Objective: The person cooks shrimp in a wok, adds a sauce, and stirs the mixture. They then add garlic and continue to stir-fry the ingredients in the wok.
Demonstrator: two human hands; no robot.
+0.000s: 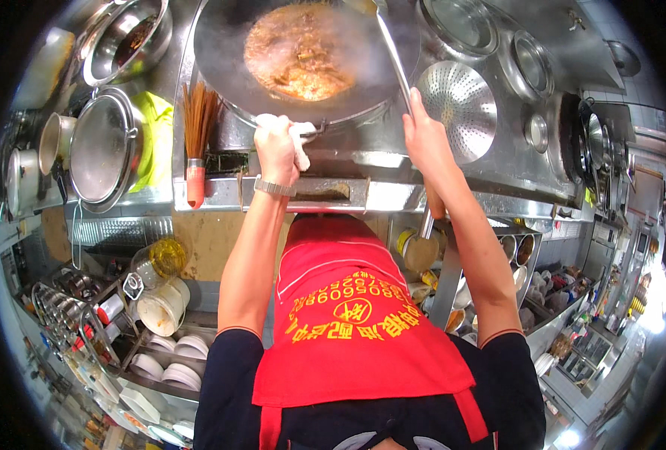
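A large dark wok [220, 62] sits on the stainless steel range, with bubbling reddish-brown food in sauce [296, 56] in it and steam rising. My left hand [274, 143] is closed around a folded white cloth [301, 147] at the wok's near rim; the cloth hides what lies under it. In my right hand [427, 132] is the long metal handle of a ladle [394, 50], forefinger stretched along it. The ladle's head is at the wok's far right, partly cut off by the picture's top edge.
A bamboo wok brush [197, 129] lies left of the wok, near a yellow-green cloth [156, 135] and a round mesh strainer [99, 146]. Beyond them stands a steel bowl [161, 50]. At right are a perforated ladle strainer [459, 109] and lidded round containers [461, 25].
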